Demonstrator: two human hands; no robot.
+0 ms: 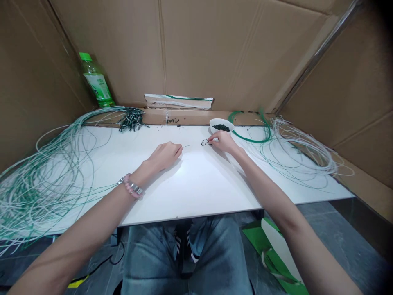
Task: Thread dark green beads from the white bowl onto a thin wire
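My left hand (166,155) is closed above the white table (190,188). A thin green wire (186,146) sticks out from its fingertips toward the right. My right hand (223,141) has its thumb and fingers pinched together low over the tabletop. Its fingertips touch a small scatter of tiny black beads (204,143); whether one is between them is too small to tell. Just behind that hand stands a white bowl (211,128) partly filled with more black beads (221,127).
A large tangle of green and white wires (52,180) spreads over the table's left side, its black-tipped ends (132,119) bunched at the back. Coiled white wire (316,155) and a green coil (260,139) lie right. A bottle (97,84) leans by the cardboard wall (196,49).
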